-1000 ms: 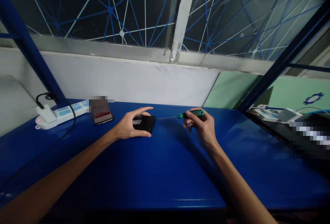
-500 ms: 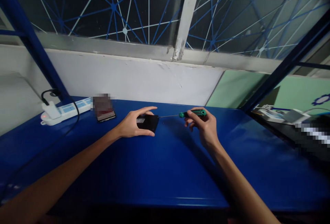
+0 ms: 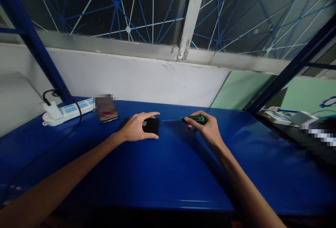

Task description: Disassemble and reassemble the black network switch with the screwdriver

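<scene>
A flat black rectangular case with a small pale label lies on the blue table. My left hand is wrapped over it from the left, thumb along the near edge and fingers along the far edge. My right hand grips the green and black handle of a screwdriver. Its thin metal shaft points left, and the tip meets the right edge of the case. Whether the tip sits inside a hole or slot there is too small to tell. The palm hides part of the case.
A white power strip with a plugged-in adapter and black cable stands at the back left. Beside it lies a partly blurred dark rectangular object. Blue frame posts rise at both sides. A white box-like device is at the far right.
The case has tipped down flatter onto the table and shifted slightly left. My right hand and the screwdriver have moved a little left with it, the tip staying at the case's edge.
</scene>
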A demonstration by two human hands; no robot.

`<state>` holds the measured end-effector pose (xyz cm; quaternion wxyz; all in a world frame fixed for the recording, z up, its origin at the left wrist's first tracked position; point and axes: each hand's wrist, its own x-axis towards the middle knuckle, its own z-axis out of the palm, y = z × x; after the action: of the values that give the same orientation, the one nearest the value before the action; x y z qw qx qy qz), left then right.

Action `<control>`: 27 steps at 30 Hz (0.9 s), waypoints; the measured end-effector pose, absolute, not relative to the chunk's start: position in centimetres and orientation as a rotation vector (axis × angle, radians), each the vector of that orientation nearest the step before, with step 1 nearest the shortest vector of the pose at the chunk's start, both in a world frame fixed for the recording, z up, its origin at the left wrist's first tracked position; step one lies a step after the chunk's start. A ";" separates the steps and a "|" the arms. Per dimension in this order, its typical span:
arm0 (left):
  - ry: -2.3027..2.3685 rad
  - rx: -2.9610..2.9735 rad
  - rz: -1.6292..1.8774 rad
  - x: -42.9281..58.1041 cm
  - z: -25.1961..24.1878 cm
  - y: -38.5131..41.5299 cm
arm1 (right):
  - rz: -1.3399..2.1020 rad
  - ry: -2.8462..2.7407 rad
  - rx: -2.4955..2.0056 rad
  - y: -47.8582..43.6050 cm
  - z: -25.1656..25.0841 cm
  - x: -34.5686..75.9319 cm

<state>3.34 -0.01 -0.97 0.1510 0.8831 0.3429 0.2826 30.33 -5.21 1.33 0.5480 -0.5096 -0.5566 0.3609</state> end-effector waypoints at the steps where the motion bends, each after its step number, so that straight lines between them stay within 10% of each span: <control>1: 1.000 2.565 0.792 3.3 -1.3 0.2 | 0.887 -1.332 -1.239 -5.1 1.1 30.4; 13: 1.079 2.671 0.693 2.7 -2.8 0.9 | 0.650 -1.565 -1.491 -3.8 -1.5 31.5; 21: 1.046 2.729 0.696 2.8 -2.5 0.6 | 1.116 -1.429 -1.363 -4.1 -0.8 31.5; 27: 1.040 2.754 0.665 2.9 -2.3 0.5 | 0.633 -1.602 -1.553 -3.5 -1.7 32.0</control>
<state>2.86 0.47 -2.34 0.0619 0.9108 0.3438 0.2199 32.02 -3.48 -1.70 0.3998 -0.6137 -0.6332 0.2501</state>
